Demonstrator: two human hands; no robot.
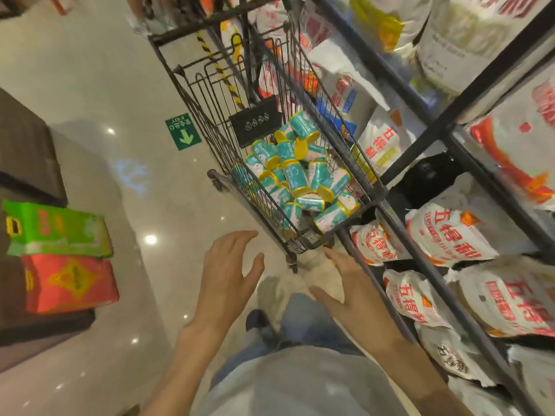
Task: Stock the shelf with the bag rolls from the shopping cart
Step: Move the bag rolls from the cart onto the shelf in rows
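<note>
A black wire shopping cart (192,94) stands on the aisle floor ahead of me. Several teal-and-white bag rolls (295,175) with yellow ends lie piled in its basket. The black metal shelf (426,262) runs along the right, filled with white and red sacks. My left hand (229,273) reaches forward with fingers spread, just short of the cart's near end. My right hand (353,291) is stretched out beside it, fingers straight, its fingertips close to the cart's near lower corner. Both hands hold nothing.
A green bag (60,231) lies on a red bag (70,283) on a dark stand at the left. A green exit arrow sticker (183,132) marks the glossy floor. White and red sacks (447,237) fill the shelf tiers. My legs and shoes show below.
</note>
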